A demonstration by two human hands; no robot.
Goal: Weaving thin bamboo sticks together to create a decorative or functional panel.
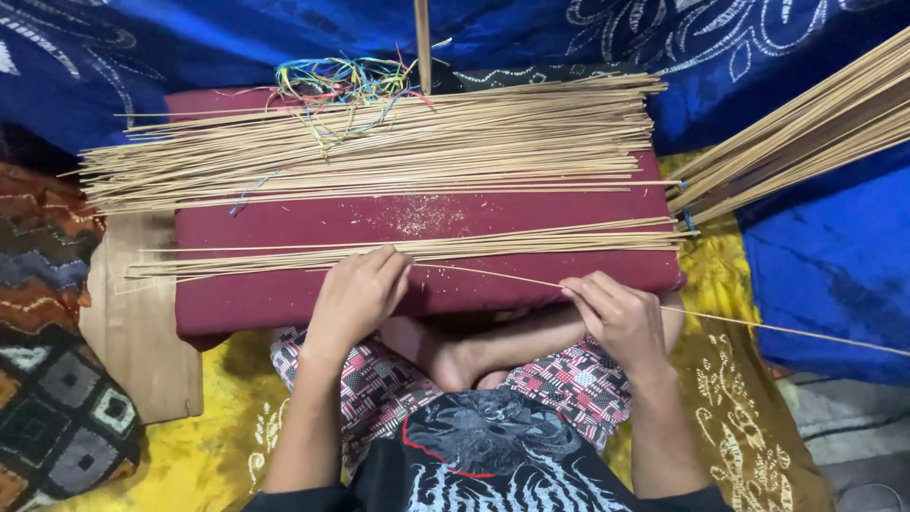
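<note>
My left hand rests on the near edge of a maroon cushion, fingers bent over the end of one thin bamboo stick. My right hand pinches the same stick further along; its tip runs off to the right. A small row of thin sticks lies just beyond my hands. A large pile of sticks covers the far half of the cushion.
Tangled coloured threads lie on the big pile. Another bundle of sticks slants in from the upper right. A wooden board pokes out under the cushion at left, beside a patterned pillow. Blue cloth surrounds everything.
</note>
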